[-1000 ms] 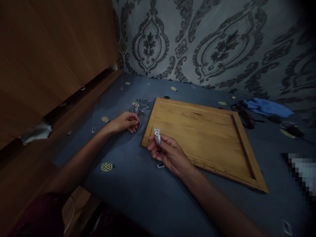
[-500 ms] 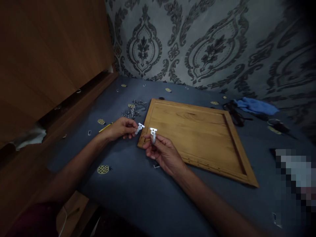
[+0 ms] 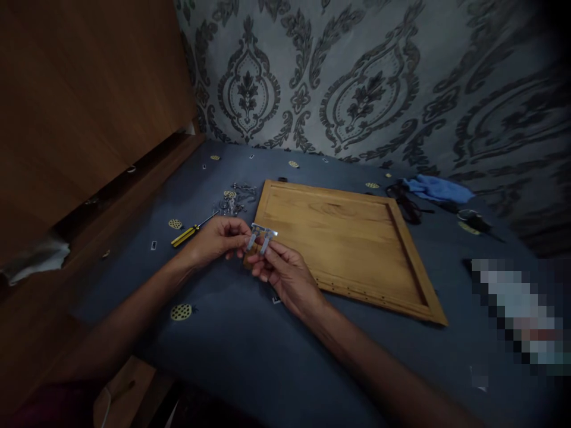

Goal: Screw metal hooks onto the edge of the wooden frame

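My left hand [image 3: 223,236] pinches a small silver metal cabinet hinge [image 3: 253,239] with a T-shaped end between thumb and fingers. A matching hinge [image 3: 266,242] is gripped in my right hand [image 3: 288,272]. Both hinges stand side by side with their flat ends level, close together; I cannot tell whether they touch. They are over the near left corner of a framed wooden cabinet door [image 3: 334,238], which lies flat on the blue cloth [image 3: 214,356]. Beyond my left hand is a loose pile of metal hardware [image 3: 234,202].
A yellow-handled screwdriver [image 3: 185,236] lies left of the pile. At the back right are a blue cloth bundle [image 3: 439,189], dark glasses [image 3: 408,208] and a dark object with a ring [image 3: 477,220]. A wooden cabinet [image 3: 89,107] borders the left side; a patterned wall rises behind.
My hands have come together, bringing the two hinges from apart to side by side. The view has shifted slightly, and more of the screwdriver shows.
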Available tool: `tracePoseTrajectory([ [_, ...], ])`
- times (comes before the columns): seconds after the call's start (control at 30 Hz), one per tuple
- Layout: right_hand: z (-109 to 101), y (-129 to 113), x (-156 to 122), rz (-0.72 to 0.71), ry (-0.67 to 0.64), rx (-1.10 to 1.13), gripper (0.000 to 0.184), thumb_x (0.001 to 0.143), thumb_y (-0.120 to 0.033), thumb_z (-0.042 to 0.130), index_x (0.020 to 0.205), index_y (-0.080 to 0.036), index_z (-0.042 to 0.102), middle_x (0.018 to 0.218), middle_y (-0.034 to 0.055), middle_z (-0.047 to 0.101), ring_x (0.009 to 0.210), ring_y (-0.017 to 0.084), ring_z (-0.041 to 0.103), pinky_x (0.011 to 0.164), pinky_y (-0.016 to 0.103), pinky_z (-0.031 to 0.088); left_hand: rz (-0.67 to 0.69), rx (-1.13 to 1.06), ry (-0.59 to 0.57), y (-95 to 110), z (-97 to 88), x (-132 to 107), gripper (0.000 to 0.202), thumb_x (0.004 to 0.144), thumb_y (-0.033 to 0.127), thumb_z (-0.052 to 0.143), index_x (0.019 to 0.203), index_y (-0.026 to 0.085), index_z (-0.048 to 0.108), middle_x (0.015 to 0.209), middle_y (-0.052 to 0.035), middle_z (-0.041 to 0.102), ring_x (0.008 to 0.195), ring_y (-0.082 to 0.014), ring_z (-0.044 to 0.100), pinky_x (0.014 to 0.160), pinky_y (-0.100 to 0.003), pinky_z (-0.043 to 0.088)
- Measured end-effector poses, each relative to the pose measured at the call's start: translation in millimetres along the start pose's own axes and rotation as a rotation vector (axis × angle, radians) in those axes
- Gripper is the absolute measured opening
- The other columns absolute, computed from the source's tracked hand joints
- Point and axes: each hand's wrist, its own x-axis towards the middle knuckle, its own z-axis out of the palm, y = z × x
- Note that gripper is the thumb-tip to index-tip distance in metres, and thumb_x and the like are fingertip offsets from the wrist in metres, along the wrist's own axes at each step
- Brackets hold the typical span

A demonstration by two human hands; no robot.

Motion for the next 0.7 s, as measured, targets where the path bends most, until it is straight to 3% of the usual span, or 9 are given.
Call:
tracePoseTrajectory([
  [0.2, 7.3, -4.2, 17.1, -0.030, -0.040, -0.022, 0.044, 0.070, -0.054, 0.094, 0.094, -0.020, 0.079, 0.078, 0.0024, 0.075, 0.061, 0.008, 0.062, 0.057, 0.020, 0.047, 0.056, -0.047, 0.075, 0.0, -3.7, 1.6, 0.035, 0.069, 0.043, 0.085, 0.080, 0.016, 0.066, 0.065, 0.0010, 0.064, 0.053, -0.0082, 0.055, 0.044, -0.018, 0.038],
  [0.43, 11.9, -4.5, 45.1, -0.049, -0.092, -0.062, 0.048, 0.063, -0.056, 0.096, 0.086, -0.019, 0.077, 0.074, 0.0018, 0.075, 0.058, 0.008, 0.060, 0.054, 0.019, 0.046, 0.102, -0.047, 0.164, -3.2, -15.6, 5.8, 0.039, 0.069, 0.046, 0.086, 0.080, 0.015, 0.065, 0.061, 0.0017, 0.062, 0.051, -0.0079, 0.053, 0.044, -0.017, 0.038],
  [0.7, 9.8, 0.6, 54.5, -0.069, -0.075, -0.095, 0.048, 0.064, -0.054, 0.096, 0.091, -0.019, 0.078, 0.069, 0.0018, 0.073, 0.056, 0.010, 0.061, 0.051, 0.020, 0.045, 0.092, -0.039, 0.155, -2.4, -26.1, 6.5, 0.035, 0.070, 0.042, 0.086, 0.080, 0.014, 0.067, 0.061, 0.0010, 0.062, 0.052, -0.0091, 0.056, 0.047, -0.018, 0.042],
])
